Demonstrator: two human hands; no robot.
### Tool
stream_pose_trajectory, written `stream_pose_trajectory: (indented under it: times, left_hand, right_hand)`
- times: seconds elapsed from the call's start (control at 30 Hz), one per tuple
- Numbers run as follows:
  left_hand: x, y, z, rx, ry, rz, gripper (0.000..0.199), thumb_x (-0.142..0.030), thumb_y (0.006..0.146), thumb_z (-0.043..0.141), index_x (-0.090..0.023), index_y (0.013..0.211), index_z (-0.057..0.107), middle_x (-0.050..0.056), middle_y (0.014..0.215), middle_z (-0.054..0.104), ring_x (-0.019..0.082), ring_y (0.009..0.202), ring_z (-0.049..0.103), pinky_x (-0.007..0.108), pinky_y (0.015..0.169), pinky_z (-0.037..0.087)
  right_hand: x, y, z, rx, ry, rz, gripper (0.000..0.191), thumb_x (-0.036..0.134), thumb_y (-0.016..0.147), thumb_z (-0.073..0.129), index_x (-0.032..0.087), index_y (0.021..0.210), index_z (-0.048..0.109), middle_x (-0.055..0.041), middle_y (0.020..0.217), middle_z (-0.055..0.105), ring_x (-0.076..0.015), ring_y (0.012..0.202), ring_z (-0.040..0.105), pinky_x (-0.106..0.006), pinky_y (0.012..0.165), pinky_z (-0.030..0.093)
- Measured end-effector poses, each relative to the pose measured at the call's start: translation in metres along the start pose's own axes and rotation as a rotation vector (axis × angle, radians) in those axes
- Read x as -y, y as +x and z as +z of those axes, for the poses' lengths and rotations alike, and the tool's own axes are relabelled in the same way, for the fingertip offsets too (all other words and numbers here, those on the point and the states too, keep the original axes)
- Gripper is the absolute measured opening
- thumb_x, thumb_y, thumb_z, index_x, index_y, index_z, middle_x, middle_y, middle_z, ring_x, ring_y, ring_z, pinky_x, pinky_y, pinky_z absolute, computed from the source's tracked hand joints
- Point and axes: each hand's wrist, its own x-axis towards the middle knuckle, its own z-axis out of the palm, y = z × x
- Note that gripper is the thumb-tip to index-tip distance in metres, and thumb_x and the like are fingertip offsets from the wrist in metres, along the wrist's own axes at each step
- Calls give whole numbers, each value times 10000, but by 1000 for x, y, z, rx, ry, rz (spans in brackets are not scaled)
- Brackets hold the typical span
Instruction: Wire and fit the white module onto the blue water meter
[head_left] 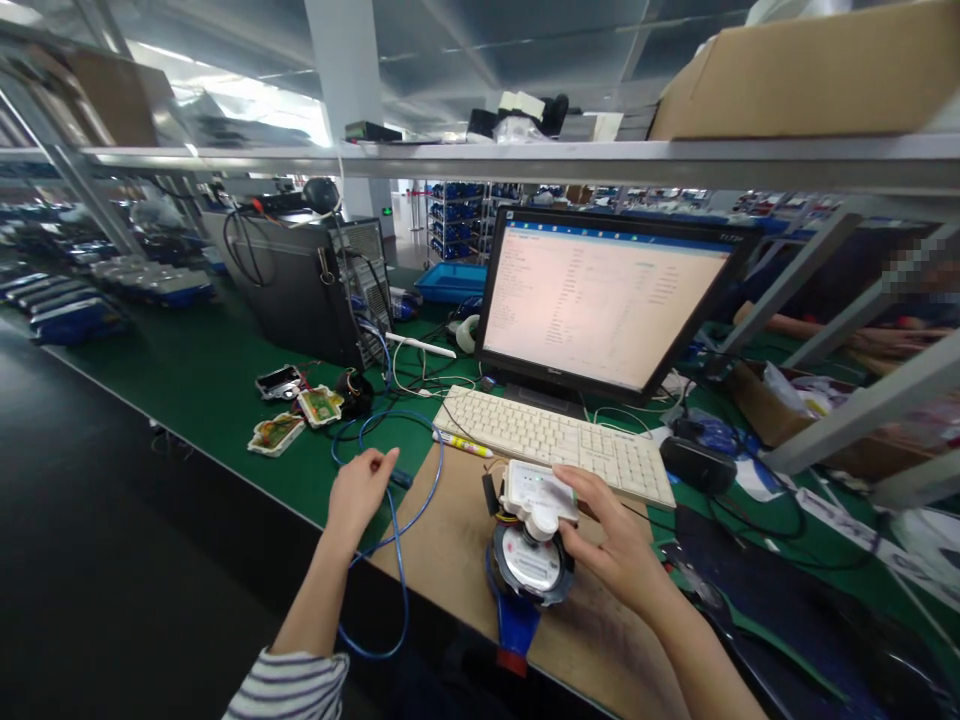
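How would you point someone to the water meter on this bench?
Find the monitor and the white keyboard below it. In front of the keyboard, on the brown board, stands the meter, touched by the right hand. It alone has a round dial, a blue body and a white module on top.

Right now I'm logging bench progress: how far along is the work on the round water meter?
Done: the round blue-bodied water meter sits on the brown board, and the black-framed monitor shows a filled page. In hand: the right hand holds the white plastic module on top of the meter. Left: the left hand rests by the loose blue cable, whose free end I cannot trace to the meter.
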Motion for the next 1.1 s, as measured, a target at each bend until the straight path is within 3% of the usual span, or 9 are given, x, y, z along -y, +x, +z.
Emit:
stream_pose_trajectory:
  times: [0.1,0.17,0.3,0.4,0.5,0.57,0.73,0.9,1.1]
  left_hand:
    - [13,15,0,22,75,-110,490,-640,674,520,-193,472,495,121,544,550,414,768,591,491,712,408]
    - [16,23,7,49,62,-142,465,-599,588,623,-202,405,466,116,490,531,422,750,594,463,689,410]
    - [16,27,16,123,-127,-141,349,-432,562,638,-208,380,444,76,392,506,308,581,595,322,551,396]
    - [9,18,13,160,-408,-104,308,-473,600,563,-188,526,470,92,586,637,217,567,593,251,471,367]
    - [-7,5,8,203,-682,-28,397,-535,584,593,-168,687,484,108,861,673,150,651,596,206,484,396]
    - [-23,-2,6,245,-805,18,462,-538,560,660,-156,773,510,94,915,662,126,705,594,192,544,437]
    - [-68,-12,11,333,-1055,98,523,-359,492,841,-155,846,514,8,730,646,106,672,596,196,631,487]
    - [-108,-22,21,388,-1083,224,720,-308,529,839,-115,1143,516,64,827,684,163,734,633,250,644,515]
    - [-125,-29,38,372,-900,401,568,-282,625,752,-94,1126,563,39,757,670,159,704,633,267,684,520]
  right_hand:
    - [1,1,1,2,-5,-10,468,207,835,506,278,1287,403,-83,1273,484,-235,1194,465,-418,983,433]
    - [2,2,1,3,2,-11,470,200,831,507,277,1284,407,-86,1272,482,-239,1193,465,-429,985,429]
    - [5,2,0,8,37,16,467,189,823,510,270,1275,425,-96,1278,471,-246,1194,462,-443,982,427]
    - [6,2,0,18,55,39,472,175,815,511,274,1270,428,-90,1284,466,-241,1194,457,-444,979,430]
    - [5,2,1,12,67,20,485,159,804,509,272,1267,425,-86,1274,472,-236,1191,458,-447,989,419]
    - [4,3,1,-4,70,-1,489,148,795,508,264,1263,429,-89,1260,481,-237,1190,457,-454,1002,404]
    - [8,5,0,-19,80,5,476,134,787,507,256,1242,447,-90,1248,487,-231,1179,463,-450,1005,396]
    - [13,7,-3,-8,108,21,481,131,783,521,261,1240,448,-79,1250,482,-216,1177,462,-427,1014,388]
    - [16,8,-6,-15,135,8,517,113,779,517,259,1263,408,-74,1228,497,-205,1153,476,-410,995,404]
